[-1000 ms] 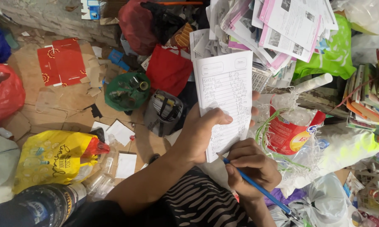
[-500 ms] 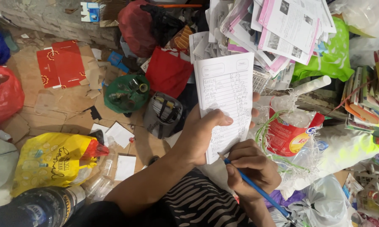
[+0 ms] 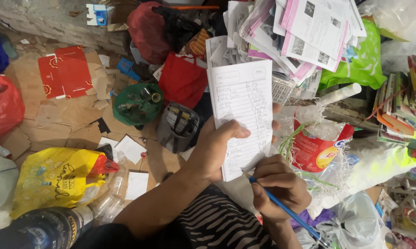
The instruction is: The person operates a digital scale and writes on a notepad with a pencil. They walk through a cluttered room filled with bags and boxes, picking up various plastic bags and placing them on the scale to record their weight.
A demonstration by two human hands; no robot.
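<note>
My left hand (image 3: 219,146) grips a white notepad (image 3: 241,103) with handwritten lines, thumb across its front, holding it upright in the middle of the view. My right hand (image 3: 277,184) is closed on a blue pen (image 3: 288,213), whose tip touches the notepad's bottom edge. My forearms rise from the lower centre over striped dark clothing (image 3: 222,226).
Stacked papers and booklets (image 3: 305,32) lie at the top right beside a green bag (image 3: 362,64). A red-and-white plastic bag (image 3: 316,147) sits right of the notepad. On the cardboard floor are a yellow bag (image 3: 56,177), a green bowl (image 3: 136,103), a grey bag (image 3: 176,127) and a red bag (image 3: 5,108).
The view has shifted slightly. Both hands stay on the notepad and pen in nearly the same pose, pen tip at the pad's lower edge.
</note>
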